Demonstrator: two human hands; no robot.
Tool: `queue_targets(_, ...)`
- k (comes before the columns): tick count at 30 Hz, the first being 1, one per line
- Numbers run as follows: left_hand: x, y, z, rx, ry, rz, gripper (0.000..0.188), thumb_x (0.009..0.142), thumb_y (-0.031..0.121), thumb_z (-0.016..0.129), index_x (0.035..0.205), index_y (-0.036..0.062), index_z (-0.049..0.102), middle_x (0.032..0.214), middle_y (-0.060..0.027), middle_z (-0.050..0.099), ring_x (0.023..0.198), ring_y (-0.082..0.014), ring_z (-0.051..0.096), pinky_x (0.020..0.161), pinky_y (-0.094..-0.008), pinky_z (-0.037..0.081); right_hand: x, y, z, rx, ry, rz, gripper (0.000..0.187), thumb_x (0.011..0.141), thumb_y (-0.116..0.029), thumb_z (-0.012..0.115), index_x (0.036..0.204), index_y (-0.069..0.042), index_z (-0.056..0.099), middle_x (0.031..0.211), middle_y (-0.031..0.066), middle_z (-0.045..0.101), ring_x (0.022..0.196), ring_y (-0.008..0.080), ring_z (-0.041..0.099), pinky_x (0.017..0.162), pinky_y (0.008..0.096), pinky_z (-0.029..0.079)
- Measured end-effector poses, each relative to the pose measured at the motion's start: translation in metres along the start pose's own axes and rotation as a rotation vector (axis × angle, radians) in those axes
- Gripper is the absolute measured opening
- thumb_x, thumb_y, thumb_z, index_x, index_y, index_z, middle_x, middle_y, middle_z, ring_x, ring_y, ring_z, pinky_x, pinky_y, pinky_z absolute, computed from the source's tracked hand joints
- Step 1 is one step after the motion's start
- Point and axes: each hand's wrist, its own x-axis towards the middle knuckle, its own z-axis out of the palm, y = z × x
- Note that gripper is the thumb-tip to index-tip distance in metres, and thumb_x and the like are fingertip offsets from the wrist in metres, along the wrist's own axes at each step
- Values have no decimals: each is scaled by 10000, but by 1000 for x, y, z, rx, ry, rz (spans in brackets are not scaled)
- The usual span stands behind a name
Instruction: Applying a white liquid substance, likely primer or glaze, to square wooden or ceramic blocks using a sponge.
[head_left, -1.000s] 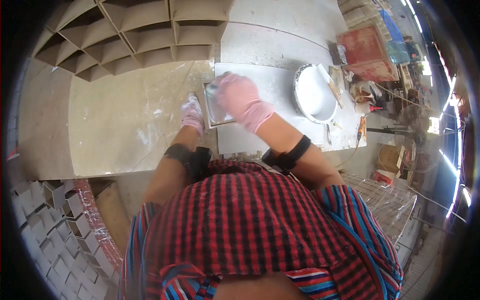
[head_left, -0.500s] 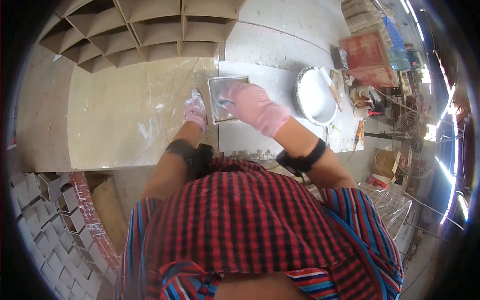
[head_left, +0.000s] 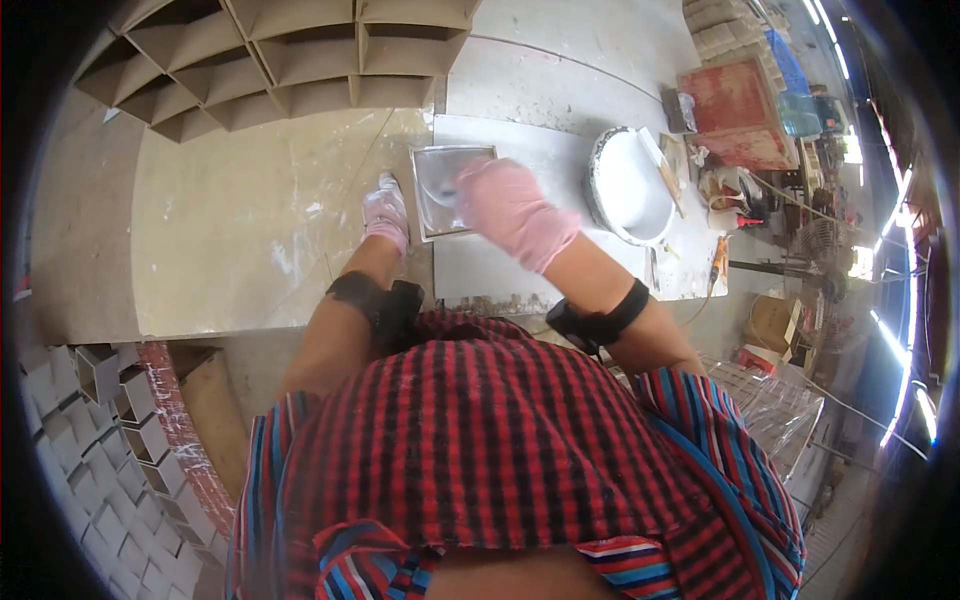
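A shallow square metal tray (head_left: 440, 178) lies on the pale worktable (head_left: 250, 230) in front of me. My left hand (head_left: 385, 213), in a pink glove, rests flat on the table against the tray's left edge. My right hand (head_left: 508, 207), also in a pink glove, hovers blurred over the tray's right half and hides that side. Whether it holds anything I cannot tell. Both wrists wear black bands.
A round white basin (head_left: 628, 185) with a stick across it stands to the right of the tray. Behind it are a red box (head_left: 738, 108) and small clutter. A grid of square open cells (head_left: 280, 60) lies at the table's far side. Similar cell blocks (head_left: 90, 450) sit at lower left.
My right hand has slid to the right across the tray, uncovering more of its left half. My left hand stays at the tray's left edge.
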Motion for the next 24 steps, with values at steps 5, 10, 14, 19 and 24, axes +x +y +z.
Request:
queue_targets(5,7,-5,-1,-253,-81,-197,618,863,511,355,988,-51,579,906,-227,614,900,-385,567,738,-405,426,-4,-13,-9,86,-24,-140,170,730,-126,536,861,-36,595,846,171,590,784,343,574,691,396,468)
queue_targets(10,19,-13,7,-78,-5,-176,596,870,490,358,1015,-50,562,931,-227,609,898,-378,574,734,-403,434,-10,5,-43,-60,-374,63,293,744,-173,534,1001,-42,587,911,191,601,856,348,573,748,401,453)
queue_targets(14,12,-10,4,29,-74,66,581,885,470,331,1014,-50,555,942,-229,602,897,-391,565,740,-407,436,2,-5,-40,253,-342,220,338,758,-211,530,1052,-50,577,962,204,598,878,344,575,770,384,453)
queue_targets(19,-5,8,-5,-69,-25,-138,583,900,450,304,886,-55,595,858,-242,603,873,-395,560,719,-401,432,5,-11,-33,352,-533,139,386,754,-189,512,1119,-69,554,1002,185,597,923,326,568,813,352,436)
queue_targets(24,-4,10,-5,-44,-14,-60,607,892,464,312,864,-70,601,856,-265,591,888,-407,543,729,-405,420,0,-2,-41,240,-596,9,428,749,-180,514,1172,-116,525,1056,142,588,975,315,548,853,338,416)
